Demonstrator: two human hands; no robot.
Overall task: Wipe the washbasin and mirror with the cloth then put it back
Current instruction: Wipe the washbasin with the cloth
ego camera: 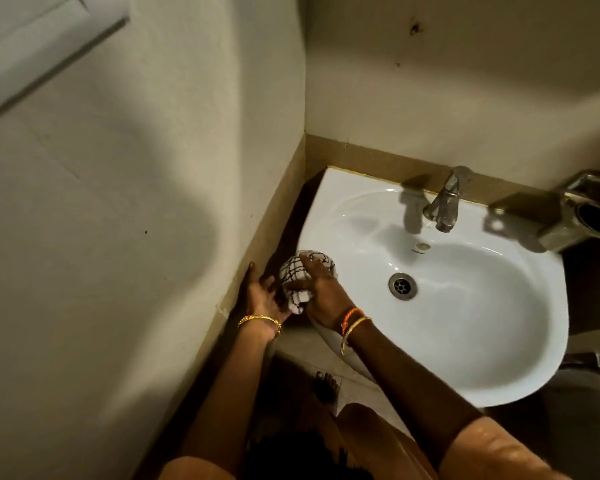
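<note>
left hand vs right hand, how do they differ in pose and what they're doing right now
The right hand lies on top of the checked cloth, pressing it on the washbasin rim; the left hand sits beside the rim, fingers spread, touching the cloth from below. The right wrist carries an orange thread and a gold bangle; the left only a gold bangle. Both touch the cloth.

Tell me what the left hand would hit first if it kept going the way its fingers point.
Probably the tan tiled skirting along the wall: the left hand points up-left beside the washbasin. Depth is unclear.

Tiny illegible mark on washbasin point(465, 341)
</note>
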